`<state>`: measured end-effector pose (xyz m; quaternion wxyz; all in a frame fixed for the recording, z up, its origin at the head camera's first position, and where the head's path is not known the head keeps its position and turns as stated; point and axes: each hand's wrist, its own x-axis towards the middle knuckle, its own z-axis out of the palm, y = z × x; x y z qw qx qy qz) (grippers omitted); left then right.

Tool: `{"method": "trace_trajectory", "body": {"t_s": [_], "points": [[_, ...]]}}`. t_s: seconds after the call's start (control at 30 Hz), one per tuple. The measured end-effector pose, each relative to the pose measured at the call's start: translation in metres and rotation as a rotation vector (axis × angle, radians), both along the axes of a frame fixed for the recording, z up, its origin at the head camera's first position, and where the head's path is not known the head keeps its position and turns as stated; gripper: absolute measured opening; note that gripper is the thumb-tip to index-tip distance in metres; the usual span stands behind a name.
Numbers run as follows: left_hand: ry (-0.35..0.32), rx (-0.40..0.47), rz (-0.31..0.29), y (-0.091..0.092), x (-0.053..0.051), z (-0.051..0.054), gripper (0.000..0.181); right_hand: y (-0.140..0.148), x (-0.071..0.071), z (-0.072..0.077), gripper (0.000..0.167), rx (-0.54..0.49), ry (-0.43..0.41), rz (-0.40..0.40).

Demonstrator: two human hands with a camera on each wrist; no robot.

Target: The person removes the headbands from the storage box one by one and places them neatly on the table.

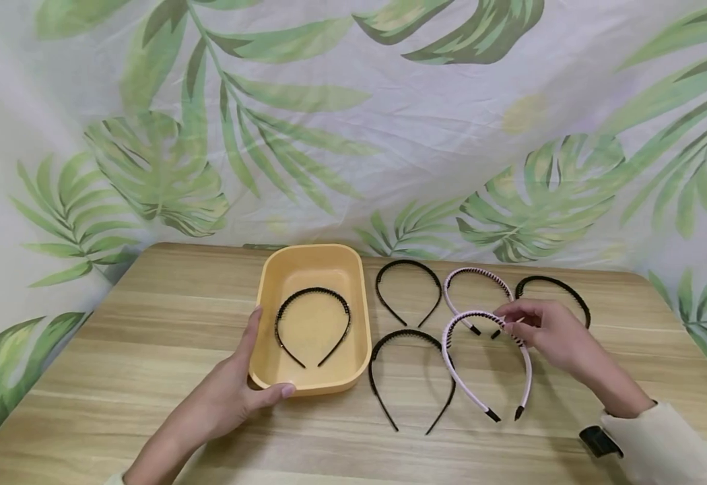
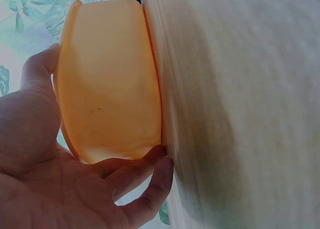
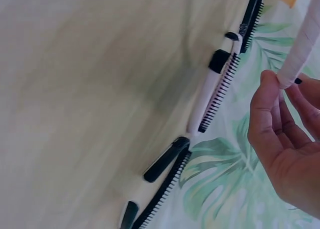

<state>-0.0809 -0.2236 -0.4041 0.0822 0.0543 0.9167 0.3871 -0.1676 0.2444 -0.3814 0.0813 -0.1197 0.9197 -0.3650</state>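
Observation:
My left hand (image 1: 223,397) grips the yellow plastic tray (image 1: 314,389) at its near left corner, thumb over the front rim. In the left wrist view its fingers curl against the tray's outer wall (image 2: 110,74). Inside the tray lies a thin black toothed headband (image 1: 317,290). My right hand (image 1: 541,337) pinches a pink-wrapped headband (image 1: 530,377) near its upper right, with its black-tipped ends pointing toward me. From the right wrist view, the held pink headband (image 3: 300,49) is off the table, between thumb and fingers.
Right of the tray lie a far black headband (image 1: 408,262) and a near black headband (image 1: 405,332). Another pink headband (image 1: 477,271) and a black one (image 1: 562,284), partly hidden by my right hand, lie farther back. A leaf-patterned cloth (image 1: 305,135) hangs behind the wooden table (image 1: 147,337).

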Motion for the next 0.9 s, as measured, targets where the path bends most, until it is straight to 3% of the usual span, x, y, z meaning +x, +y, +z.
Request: {"method": "trace_trajectory", "body": {"t_s": [0.37, 0.9], "points": [[0.009, 0.009, -0.005, 0.001, 0.000, 0.000, 0.130, 0.016, 0.009, -0.014, 0.023, 0.063, 0.010, -0.029], [0.004, -0.002, -0.008, 0.000, 0.001, -0.001, 0.131, 0.022, 0.010, -0.024, 0.019, 0.126, 0.005, -0.017]]}}
